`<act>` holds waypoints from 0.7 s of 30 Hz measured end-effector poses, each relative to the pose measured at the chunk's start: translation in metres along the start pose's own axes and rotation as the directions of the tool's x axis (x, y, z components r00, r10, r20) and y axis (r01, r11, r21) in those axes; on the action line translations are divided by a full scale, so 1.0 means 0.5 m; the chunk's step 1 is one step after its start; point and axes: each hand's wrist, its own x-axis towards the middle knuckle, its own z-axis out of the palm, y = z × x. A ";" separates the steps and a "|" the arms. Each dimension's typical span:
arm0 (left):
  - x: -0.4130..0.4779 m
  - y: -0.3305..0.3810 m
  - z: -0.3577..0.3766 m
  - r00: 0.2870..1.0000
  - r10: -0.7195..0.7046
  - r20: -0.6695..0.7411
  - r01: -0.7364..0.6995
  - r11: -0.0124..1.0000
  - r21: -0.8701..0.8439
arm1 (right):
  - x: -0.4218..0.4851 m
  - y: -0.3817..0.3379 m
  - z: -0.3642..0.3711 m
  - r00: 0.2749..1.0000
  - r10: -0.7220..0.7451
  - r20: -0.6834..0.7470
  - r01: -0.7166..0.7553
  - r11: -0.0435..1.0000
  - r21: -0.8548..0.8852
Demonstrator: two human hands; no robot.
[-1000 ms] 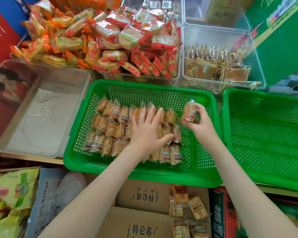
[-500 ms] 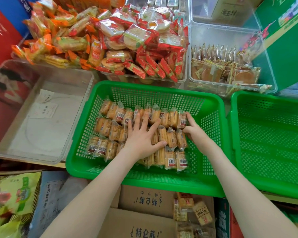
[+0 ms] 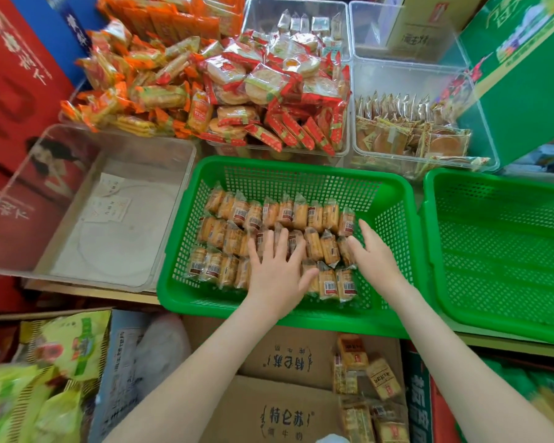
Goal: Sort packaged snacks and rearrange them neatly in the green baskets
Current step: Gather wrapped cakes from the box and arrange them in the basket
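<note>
A green basket (image 3: 394, 199) in the middle holds three rows of small clear-wrapped golden snack packs (image 3: 288, 215). My left hand (image 3: 277, 271) lies flat with spread fingers on the middle and front rows. My right hand (image 3: 370, 251) rests with straight fingers against the right end of the middle row. Neither hand holds a pack. A second green basket (image 3: 499, 251) stands to the right with nothing in it.
Behind the baskets stand clear bins: orange packs (image 3: 135, 94), red-wrapped round crackers (image 3: 269, 91), brown cakes (image 3: 406, 135). A clear bin (image 3: 115, 219) at left holds only paper slips. Several loose snack packs (image 3: 368, 378) lie on cardboard boxes (image 3: 285, 410) below.
My right hand carried a pack down, set it at the right end of the back row and let go. It now rests by the middle row. My left hand slid slightly toward me.
</note>
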 end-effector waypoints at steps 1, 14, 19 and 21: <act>-0.034 0.006 0.009 0.998 0.027 -0.061 -0.031 0.998 -0.056 | -0.032 0.001 -0.004 0.999 -0.024 -0.033 0.024 1.000 -0.017; -0.316 0.071 0.291 0.799 0.589 -0.120 -0.600 0.767 -0.228 | -0.436 0.282 0.111 0.969 0.034 -0.246 -0.113 0.943 -0.313; -0.323 0.133 0.358 0.813 0.460 0.357 -0.423 0.888 -0.182 | -0.501 0.417 0.157 0.930 0.354 -0.096 -0.355 0.803 -0.479; -0.326 0.173 0.392 0.836 0.389 0.388 -0.342 0.921 -0.186 | -0.509 0.451 0.175 0.925 0.379 -0.022 -0.340 0.800 -0.494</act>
